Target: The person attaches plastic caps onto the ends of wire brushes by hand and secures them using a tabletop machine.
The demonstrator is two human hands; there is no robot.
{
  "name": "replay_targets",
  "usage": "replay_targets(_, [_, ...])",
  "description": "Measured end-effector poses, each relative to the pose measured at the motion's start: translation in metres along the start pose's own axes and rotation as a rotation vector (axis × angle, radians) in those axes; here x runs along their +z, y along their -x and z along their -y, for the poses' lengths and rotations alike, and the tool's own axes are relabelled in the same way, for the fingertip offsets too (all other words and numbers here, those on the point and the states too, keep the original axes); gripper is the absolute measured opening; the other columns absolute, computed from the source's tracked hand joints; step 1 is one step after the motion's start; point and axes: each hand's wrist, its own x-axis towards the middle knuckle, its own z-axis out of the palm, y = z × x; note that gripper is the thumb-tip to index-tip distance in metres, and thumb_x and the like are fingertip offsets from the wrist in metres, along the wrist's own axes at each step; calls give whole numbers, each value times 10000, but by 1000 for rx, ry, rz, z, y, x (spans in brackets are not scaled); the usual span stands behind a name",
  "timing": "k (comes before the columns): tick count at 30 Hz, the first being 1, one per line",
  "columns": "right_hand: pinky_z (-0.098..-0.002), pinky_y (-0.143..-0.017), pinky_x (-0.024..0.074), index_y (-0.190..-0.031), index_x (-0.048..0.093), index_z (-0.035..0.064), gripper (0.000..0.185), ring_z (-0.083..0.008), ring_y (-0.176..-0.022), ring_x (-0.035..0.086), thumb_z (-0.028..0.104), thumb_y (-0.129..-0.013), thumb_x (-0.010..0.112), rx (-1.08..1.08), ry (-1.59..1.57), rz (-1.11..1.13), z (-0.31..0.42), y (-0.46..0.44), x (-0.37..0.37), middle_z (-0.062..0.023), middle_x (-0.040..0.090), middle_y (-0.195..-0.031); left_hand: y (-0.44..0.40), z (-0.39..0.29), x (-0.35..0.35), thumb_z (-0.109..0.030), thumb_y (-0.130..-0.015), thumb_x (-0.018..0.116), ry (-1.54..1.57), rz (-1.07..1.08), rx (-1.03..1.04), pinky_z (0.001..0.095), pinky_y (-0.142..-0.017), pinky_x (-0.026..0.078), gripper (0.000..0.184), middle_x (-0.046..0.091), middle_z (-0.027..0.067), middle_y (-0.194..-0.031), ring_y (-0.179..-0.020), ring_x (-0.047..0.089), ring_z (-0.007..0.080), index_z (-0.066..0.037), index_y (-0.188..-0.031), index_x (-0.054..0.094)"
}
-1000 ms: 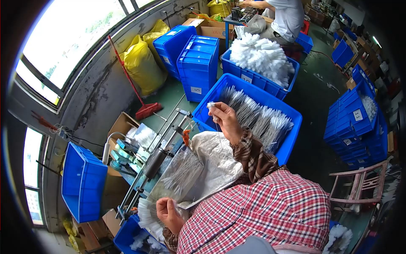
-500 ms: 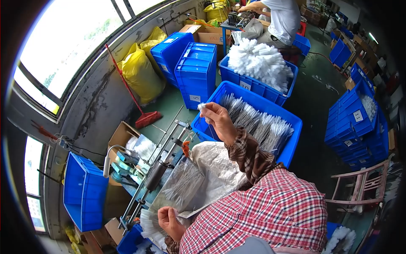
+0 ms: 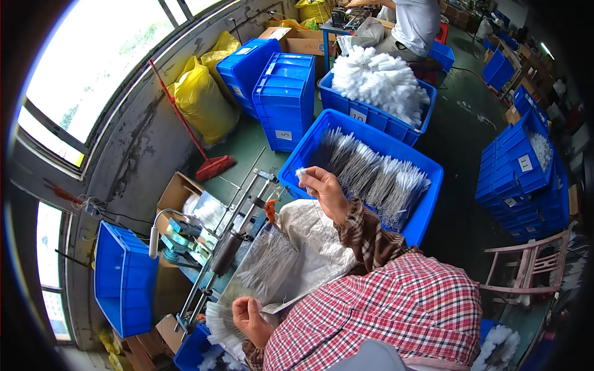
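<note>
My right hand (image 3: 327, 193) is raised near the front edge of a blue bin (image 3: 427, 229), its fingers pinching a small brush with a white tuft (image 3: 301, 172). Its thin wire seems to hang below the fingers. Inside that bin lie several bundles of white-tipped wire brushes (image 3: 365, 170). My left hand (image 3: 250, 321) is low beside my apron, closed with thumb against forefinger; what it holds, if anything, I cannot make out. Between my hands spreads a white woven sheet (image 3: 318, 238), with loose wire pieces (image 3: 269, 266) on clear plastic. White bristle pieces (image 3: 223, 328) lie beside my left hand.
A bench machine with metal rails and a dark roller (image 3: 228, 252) stands left of the sheet, with a lamp (image 3: 154, 241) near it. Another blue bin (image 3: 377, 127) holds white tufts. Stacked bins (image 3: 523, 179) stand right. A co-worker (image 3: 414, 28) sits at the back.
My right hand has come down slightly, still pinching the brush. My left hand stays almost in place, and the view has shifted a little.
</note>
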Motion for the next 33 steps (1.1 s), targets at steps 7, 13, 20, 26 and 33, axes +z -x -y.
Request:
replay_targets(7, [-200, -612, 345, -1005, 664, 56, 157, -24, -680, 466, 191, -926, 662, 4, 59, 52, -6, 6, 7, -2, 652, -832, 5, 3, -4, -55, -929, 608, 4, -7, -3, 226, -661, 410, 47, 564, 14, -772, -704, 511, 90, -25, -918, 574])
replay_targets(13, [-178, -580, 356, -1008, 656, 48, 119, -27, -645, 458, 133, -926, 657, 61, 10, 97, -16, 12, 27, -15, 649, -827, 9, -3, -5, -57, -928, 607, 25, -36, 8, 225, -651, 400, 48, 560, 14, -772, -695, 495, 85, -25, -919, 573])
replay_targets(20, [-177, -620, 387, -1019, 662, 37, 142, -28, -697, 518, 129, -911, 651, 47, 146, 115, -20, 13, 36, -17, 664, -837, 4, -7, -15, -85, -915, 619, -18, -76, 92, 169, -575, 337, 54, 559, -10, -791, -668, 480, 45, -52, -916, 577])
replay_targets(26, [-225, -783, 464, -950, 651, 0, 86, -74, -822, 579, 35, -944, 573, -130, 442, 371, -4, 10, 77, -8, 641, -861, 13, -13, -60, -56, -947, 582, 9, -211, 213, 226, -698, 408, 35, 579, 31, -869, -759, 507, 94, -22, -950, 575])
replay_targets(33, [-368, -704, 510, -944, 680, 40, 126, -281, -807, 653, 55, -820, 693, -726, 996, 777, -54, -18, 162, -109, 685, -894, 19, -5, -97, -61, -949, 597, 42, -377, 299, 220, -728, 399, 35, 577, 7, -876, -792, 499, 76, -28, -958, 594])
